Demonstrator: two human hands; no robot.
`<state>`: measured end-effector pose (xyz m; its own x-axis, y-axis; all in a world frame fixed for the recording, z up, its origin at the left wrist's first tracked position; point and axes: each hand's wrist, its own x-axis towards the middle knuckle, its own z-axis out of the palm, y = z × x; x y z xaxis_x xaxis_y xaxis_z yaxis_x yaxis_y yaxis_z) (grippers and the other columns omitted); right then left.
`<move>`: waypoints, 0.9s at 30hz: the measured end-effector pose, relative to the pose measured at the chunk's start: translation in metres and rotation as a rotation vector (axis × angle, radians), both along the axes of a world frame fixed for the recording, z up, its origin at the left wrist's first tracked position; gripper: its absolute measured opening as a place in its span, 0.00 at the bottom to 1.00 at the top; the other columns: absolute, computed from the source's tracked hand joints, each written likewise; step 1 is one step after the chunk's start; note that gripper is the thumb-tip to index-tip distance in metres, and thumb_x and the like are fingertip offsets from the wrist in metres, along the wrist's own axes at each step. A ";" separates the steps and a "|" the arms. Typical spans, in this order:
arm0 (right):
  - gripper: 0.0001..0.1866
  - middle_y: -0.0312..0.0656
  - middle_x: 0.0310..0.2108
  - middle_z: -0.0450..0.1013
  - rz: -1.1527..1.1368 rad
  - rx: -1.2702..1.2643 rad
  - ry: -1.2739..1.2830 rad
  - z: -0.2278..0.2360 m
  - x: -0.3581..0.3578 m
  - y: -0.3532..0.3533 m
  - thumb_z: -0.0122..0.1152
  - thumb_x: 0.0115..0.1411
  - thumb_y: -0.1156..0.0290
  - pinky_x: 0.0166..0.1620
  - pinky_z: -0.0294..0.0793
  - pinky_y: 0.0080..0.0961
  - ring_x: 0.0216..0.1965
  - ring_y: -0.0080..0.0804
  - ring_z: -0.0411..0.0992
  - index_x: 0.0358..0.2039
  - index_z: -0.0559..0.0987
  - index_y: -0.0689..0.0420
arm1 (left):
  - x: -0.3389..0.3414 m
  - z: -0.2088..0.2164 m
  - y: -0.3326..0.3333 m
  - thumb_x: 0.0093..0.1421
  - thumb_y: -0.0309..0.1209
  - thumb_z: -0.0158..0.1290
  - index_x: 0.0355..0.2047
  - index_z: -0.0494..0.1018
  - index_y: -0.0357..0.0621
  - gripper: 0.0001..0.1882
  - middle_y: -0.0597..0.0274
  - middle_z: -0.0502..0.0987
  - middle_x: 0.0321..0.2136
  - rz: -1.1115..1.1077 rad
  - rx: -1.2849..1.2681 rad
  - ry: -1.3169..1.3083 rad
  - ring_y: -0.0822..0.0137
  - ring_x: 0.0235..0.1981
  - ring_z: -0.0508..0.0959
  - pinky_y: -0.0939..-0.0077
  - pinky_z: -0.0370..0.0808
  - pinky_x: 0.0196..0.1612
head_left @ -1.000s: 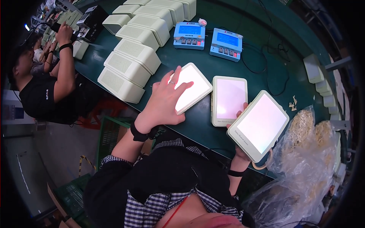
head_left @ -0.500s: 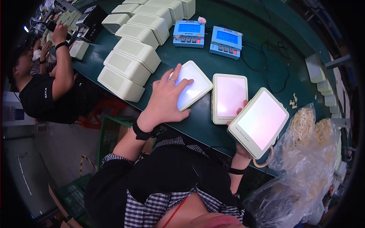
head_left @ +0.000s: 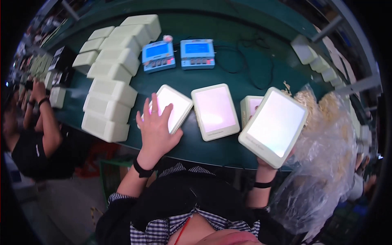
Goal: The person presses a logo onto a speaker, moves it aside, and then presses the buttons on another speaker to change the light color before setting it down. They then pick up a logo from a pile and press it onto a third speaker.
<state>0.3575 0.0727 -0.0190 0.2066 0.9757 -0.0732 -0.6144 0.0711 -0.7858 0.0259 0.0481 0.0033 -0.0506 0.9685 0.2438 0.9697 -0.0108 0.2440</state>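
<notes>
My left hand (head_left: 156, 131) rests with spread fingers on a cream box-shaped speaker (head_left: 178, 102) whose front panel glows white with a pink tint. To its right, a second speaker (head_left: 216, 109) lies face up on the table, glowing pale pink. My right hand (head_left: 265, 164) grips a third speaker (head_left: 278, 122) from below, tilted, its panel lit white. Most of that hand's fingers are hidden behind it. Partly covered by the held speaker is another cream box (head_left: 246, 109), with a pinkish face showing.
Rows of cream speakers (head_left: 107, 108) stand along the left. Two blue testers (head_left: 158, 56) with lit screens sit at the back, cables (head_left: 245, 61) beside them. A clear plastic bag (head_left: 322, 163) of small tan pieces lies at right. Another person (head_left: 41, 134) works at far left.
The view has shifted, so the table items appear farther left. The left speaker's glow went from bluish to pink-white, and the held one's from pinkish to white. My left hand stays on its speaker.
</notes>
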 end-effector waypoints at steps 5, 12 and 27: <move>0.30 0.46 0.60 0.68 0.220 0.193 0.105 0.069 0.066 0.062 0.41 0.69 0.50 0.60 0.70 0.46 0.58 0.45 0.69 0.66 0.63 0.53 | -0.001 -0.006 0.000 0.41 0.40 0.62 0.54 0.71 0.46 0.36 0.34 0.54 0.66 -0.023 0.000 0.011 0.37 0.64 0.57 0.32 0.58 0.55; 0.27 0.43 0.54 0.72 0.145 -0.155 -0.143 0.111 0.092 0.227 0.50 0.65 0.47 0.56 0.68 0.53 0.54 0.46 0.70 0.59 0.70 0.50 | -0.003 -0.003 -0.002 0.42 0.41 0.62 0.54 0.71 0.44 0.36 0.32 0.54 0.66 -0.032 0.015 0.003 0.37 0.64 0.57 0.35 0.57 0.56; 0.36 0.51 0.61 0.63 0.257 -0.326 -0.539 0.003 0.046 0.489 0.57 0.57 0.39 0.59 0.54 0.67 0.60 0.57 0.61 0.60 0.68 0.47 | -0.001 0.009 -0.001 0.39 0.40 0.62 0.51 0.73 0.44 0.35 0.31 0.55 0.64 -0.022 -0.056 -0.016 0.37 0.63 0.59 0.43 0.57 0.56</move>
<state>0.4037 0.5617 -0.0162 0.0617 0.9441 -0.3239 -0.0970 -0.3174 -0.9433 0.0244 0.0468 0.0120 -0.0330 0.9814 0.1889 0.9654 -0.0177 0.2603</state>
